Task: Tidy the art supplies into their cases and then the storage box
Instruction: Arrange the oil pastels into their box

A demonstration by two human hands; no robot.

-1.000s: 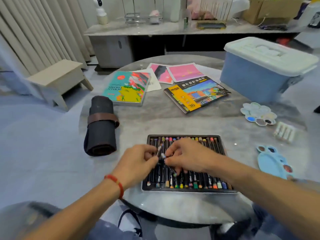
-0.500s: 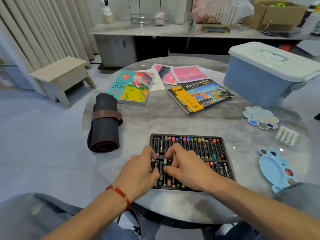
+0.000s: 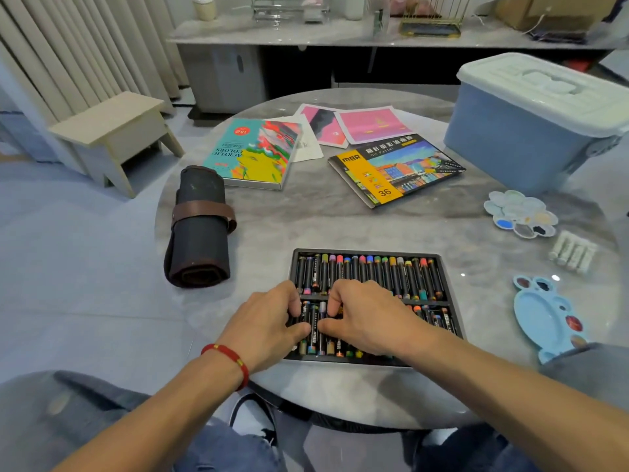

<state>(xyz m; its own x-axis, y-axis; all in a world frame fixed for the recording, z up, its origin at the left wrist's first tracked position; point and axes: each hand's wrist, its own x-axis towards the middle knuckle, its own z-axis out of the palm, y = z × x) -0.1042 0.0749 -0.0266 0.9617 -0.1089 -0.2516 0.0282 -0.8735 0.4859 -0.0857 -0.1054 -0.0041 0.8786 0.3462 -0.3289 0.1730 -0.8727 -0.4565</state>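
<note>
A black tray (image 3: pixel 367 252) of oil pastels (image 3: pixel 371 272) lies at the near edge of the round marble table (image 3: pixel 340 226). Both my hands are over the left part of its near row. My left hand (image 3: pixel 269 321) and my right hand (image 3: pixel 366 318) have curled fingers and thumbs that pinch a dark pastel (image 3: pixel 313 330) lying low among the others. My right hand hides the middle of that row. The tray's printed lid (image 3: pixel 394 168) lies further back. The blue storage box (image 3: pixel 531 131) stands at the far right with its white lid on.
A rolled dark brush case (image 3: pixel 199 229) lies left of the tray, an acrylic colours box (image 3: pixel 252 155) and pink paintings (image 3: pixel 367 124) behind. Two paint palettes (image 3: pixel 520 212) (image 3: pixel 544 315) and white tubes (image 3: pixel 573 252) lie at right. A wooden stool (image 3: pixel 112 131) stands on the floor at left.
My hands held a pastel just above the tray a second ago. They have since lowered it into the near row and stay there, fingers pinched on it.
</note>
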